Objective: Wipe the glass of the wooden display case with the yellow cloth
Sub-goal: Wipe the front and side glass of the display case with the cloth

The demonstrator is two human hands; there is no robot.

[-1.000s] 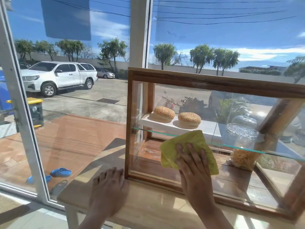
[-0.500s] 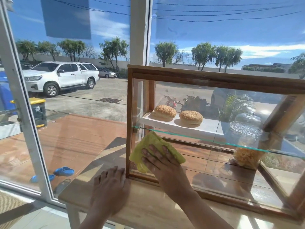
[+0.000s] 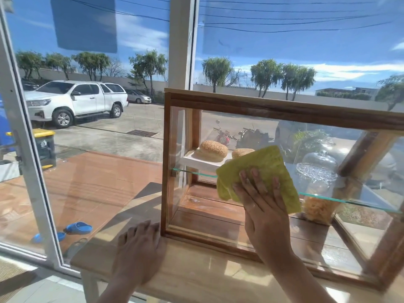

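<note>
The wooden display case stands on a light wooden table, its front glass facing me. My right hand presses the yellow cloth flat against the middle of that glass, fingers spread over the cloth's lower half. My left hand lies flat on the table, fingertips touching the case's lower left corner. Inside, two sesame buns sit on a white board; the cloth hides part of the second bun.
A glass shelf crosses the case inside, with a glass dome and a jar of snacks at the right. Large windows with a white frame stand behind and left of the table. Blue sandals lie outside.
My right hand first slid the cloth to the lower left corner of the glass, then back right and up to the middle. My left hand stayed on the table.
</note>
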